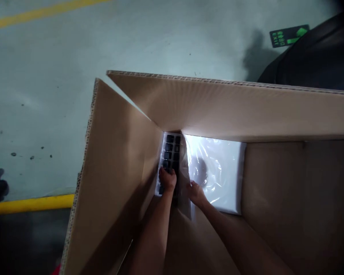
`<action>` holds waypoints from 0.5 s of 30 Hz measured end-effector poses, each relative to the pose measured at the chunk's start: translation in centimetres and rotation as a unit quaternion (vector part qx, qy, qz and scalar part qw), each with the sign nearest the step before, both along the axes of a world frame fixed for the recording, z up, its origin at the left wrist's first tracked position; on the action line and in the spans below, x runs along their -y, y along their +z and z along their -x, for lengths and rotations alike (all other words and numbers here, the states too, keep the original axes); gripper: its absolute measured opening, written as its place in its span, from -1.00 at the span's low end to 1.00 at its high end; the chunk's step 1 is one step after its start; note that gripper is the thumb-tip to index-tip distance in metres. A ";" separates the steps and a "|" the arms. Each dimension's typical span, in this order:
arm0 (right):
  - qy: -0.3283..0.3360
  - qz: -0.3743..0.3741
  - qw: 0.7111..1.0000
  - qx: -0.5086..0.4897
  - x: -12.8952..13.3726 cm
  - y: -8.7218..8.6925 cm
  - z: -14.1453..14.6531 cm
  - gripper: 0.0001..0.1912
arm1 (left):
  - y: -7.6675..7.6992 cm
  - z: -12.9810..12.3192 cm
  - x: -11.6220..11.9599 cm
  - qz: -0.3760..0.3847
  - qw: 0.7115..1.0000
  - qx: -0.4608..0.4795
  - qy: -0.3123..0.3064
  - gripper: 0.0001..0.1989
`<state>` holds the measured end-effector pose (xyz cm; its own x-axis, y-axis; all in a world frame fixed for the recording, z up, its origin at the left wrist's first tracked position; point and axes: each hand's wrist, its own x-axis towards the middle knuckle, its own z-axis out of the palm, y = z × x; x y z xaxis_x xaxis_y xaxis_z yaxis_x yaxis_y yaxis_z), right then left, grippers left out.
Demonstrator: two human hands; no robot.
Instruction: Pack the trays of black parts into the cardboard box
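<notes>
- We look down into a big cardboard box [117, 160], which is open at the top; its cut edges show the wavy layer inside the board.
- Deep in this box, in the left far corner, there is a pale tray [162, 147] with dark pieces [168, 146] placed in rows of small compartments.
- Our left hand [167, 179] is on the tray, over the nearer part of these rows. Its fingers are curled, but we cannot tell if they grasp a piece or only touch.
- To the right of the tray is a white pack [218, 168], covered with shiny, wrinkled plastic; its far edge is just beside the far wall of the box.
- Between the tray and the white pack we see a strip of film [184, 164], partly see-through.
- Our right hand [197, 194] is at the border of this film and the pack. The fingers are bent there; whether they really pinch the film, we cannot tell.
- Outside the box is a pale floor [160, 46] with a yellow line [46, 16] at upper left.
- At upper right, an exit sign [289, 36] with a green arrow lies beside a large dark object [318, 57], which we cannot identify.
</notes>
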<state>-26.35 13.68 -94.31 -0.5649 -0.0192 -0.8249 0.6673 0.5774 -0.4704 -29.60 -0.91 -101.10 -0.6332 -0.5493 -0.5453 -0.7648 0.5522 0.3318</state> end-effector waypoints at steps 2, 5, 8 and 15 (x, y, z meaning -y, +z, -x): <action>0.012 0.001 1.000 -0.007 -0.9 0.0 -0.4 -0.59 | -0.9 -0.7 1.6 0.015 0.999 0.030 0.006 -0.22; 0.016 0.000 1.000 0.005 -2.5 -0.3 -0.9 -0.59 | -2.1 -1.6 2.3 0.015 0.998 0.055 0.006 -0.13; 0.018 -0.012 1.000 0.018 -3.7 -1.0 -1.1 -0.58 | -2.6 -1.9 1.7 0.029 0.998 0.053 0.004 -0.13; 0.024 -0.022 0.999 0.030 -3.1 -0.7 -1.0 -0.57 | -1.6 -1.9 1.6 0.048 0.996 0.079 0.018 -0.26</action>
<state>-25.31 16.74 -95.00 -0.5136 -0.0081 -0.8580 0.6642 0.6292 -0.4036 -27.75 -2.49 -102.74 -0.5233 -0.6238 -0.5805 -0.8226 0.5475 0.1533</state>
